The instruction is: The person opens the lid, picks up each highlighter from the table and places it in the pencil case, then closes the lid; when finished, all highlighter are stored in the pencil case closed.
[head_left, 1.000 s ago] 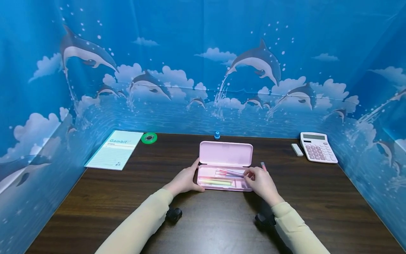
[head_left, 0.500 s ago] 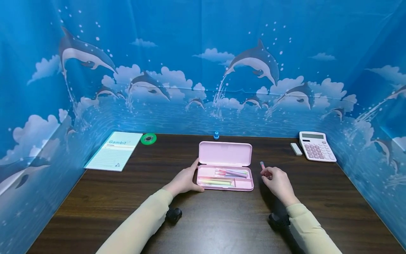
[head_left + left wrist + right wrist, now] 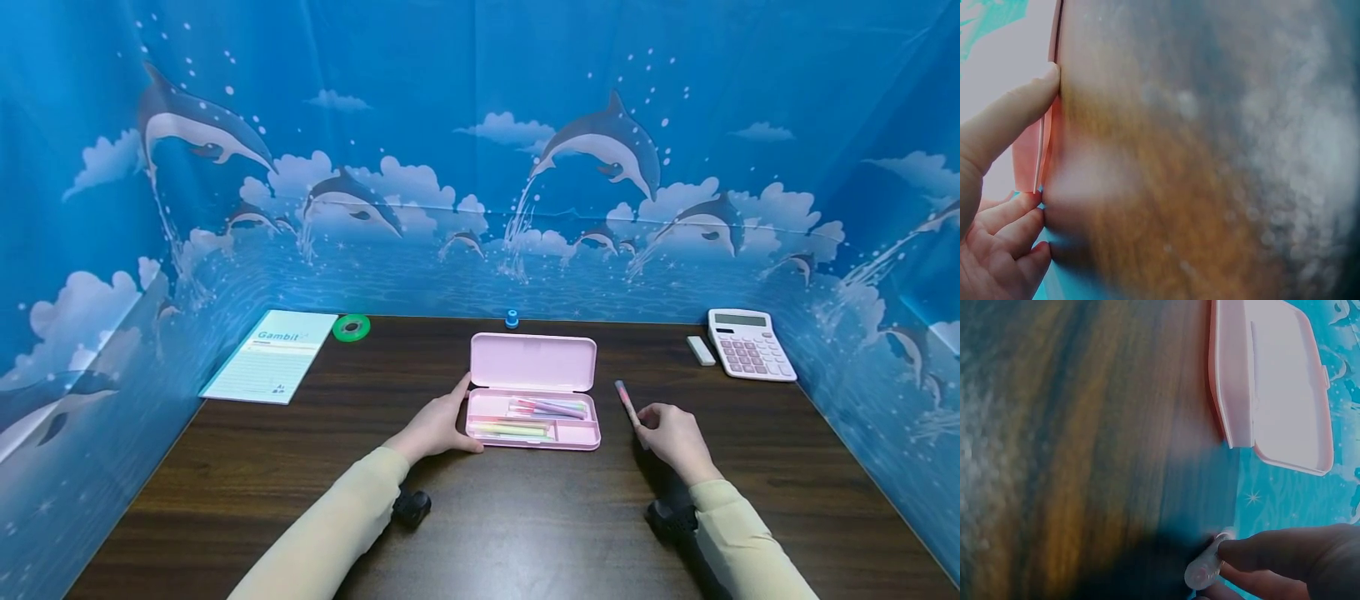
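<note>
A pink pencil case (image 3: 577, 435) lies on the table with its lid (image 3: 533, 362) raised toward the back. Inside it, several colourful pens (image 3: 550, 408) lie in the back compartment and yellow-green ones (image 3: 513, 430) in the front. My left hand (image 3: 431, 427) holds the case by its left end, thumb at the front corner and fingers farther back. To the right of the case, my right hand (image 3: 675, 439) pinches the near end of a pinkish pen (image 3: 627, 402), whose far end points back and left. The right wrist view shows the pen's clear end (image 3: 1202, 570) between thumb and fingers.
At the back left lie a Gambit notepad (image 3: 272, 357) and a green tape roll (image 3: 352, 327). A small blue object (image 3: 512, 318) stands behind the case. The white-pink calculator (image 3: 752, 345) and a white eraser-like block (image 3: 701, 351) are at the back right. A dolphin-print curtain (image 3: 480, 167) borders the table.
My right hand has moved from over the case to the right and nearer, and now grips the pen beside it by the near end. The left hand has stayed at the case.
</note>
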A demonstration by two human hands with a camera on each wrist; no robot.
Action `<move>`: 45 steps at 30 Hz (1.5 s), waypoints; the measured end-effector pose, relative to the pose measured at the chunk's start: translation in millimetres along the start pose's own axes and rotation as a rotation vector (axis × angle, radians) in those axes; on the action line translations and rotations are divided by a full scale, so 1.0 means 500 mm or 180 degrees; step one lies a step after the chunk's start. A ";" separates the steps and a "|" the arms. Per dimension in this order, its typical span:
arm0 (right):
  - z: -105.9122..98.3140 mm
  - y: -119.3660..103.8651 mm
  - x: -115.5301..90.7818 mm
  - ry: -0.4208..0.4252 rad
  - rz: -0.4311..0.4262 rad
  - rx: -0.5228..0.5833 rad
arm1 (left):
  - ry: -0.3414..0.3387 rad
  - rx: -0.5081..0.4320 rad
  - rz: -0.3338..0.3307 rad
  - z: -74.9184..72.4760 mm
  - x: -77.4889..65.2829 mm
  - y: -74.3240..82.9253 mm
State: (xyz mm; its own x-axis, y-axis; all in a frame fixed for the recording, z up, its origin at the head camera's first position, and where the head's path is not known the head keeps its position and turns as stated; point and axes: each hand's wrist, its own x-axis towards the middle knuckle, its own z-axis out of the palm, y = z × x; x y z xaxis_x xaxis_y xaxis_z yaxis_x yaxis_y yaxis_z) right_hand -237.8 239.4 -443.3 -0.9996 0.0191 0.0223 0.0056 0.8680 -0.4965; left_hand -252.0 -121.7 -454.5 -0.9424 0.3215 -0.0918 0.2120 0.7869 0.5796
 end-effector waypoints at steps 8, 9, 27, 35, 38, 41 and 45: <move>-0.005 0.001 -0.004 -0.0045 0.0099 -0.0059 | -0.0003 0.0007 0.0023 0.002 0.000 0.000; -0.005 0.002 -0.004 -0.0053 0.0099 -0.0071 | -0.0006 0.0014 0.0027 0.002 0.000 0.001; -0.008 0.006 -0.009 0.0001 0.0106 -0.0028 | -0.0018 0.0033 -0.0059 -0.001 -0.001 0.001; -0.013 -0.003 -0.012 0.0079 0.0127 0.0041 | -0.0049 -0.0005 -0.0050 -0.002 0.003 0.002; -0.012 -0.008 -0.012 0.0116 0.0075 0.0042 | -0.0053 0.0003 -0.0043 -0.002 0.004 0.002; -0.012 -0.016 -0.012 0.0125 0.0016 0.0029 | -0.0050 0.0018 -0.0037 -0.002 0.003 0.002; -0.013 -0.032 -0.015 0.0109 -0.0070 0.0016 | -0.0043 0.0023 -0.0046 -0.003 0.001 0.004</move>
State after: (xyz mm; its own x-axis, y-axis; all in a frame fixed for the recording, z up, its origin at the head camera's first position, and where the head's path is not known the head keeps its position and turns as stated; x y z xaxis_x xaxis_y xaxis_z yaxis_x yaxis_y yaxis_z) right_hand -230.3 228.5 -430.1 -0.9979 0.0171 0.0628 -0.0167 0.8658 -0.5001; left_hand -252.5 -120.7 -452.5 -0.9419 0.3171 -0.1111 0.2002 0.7952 0.5723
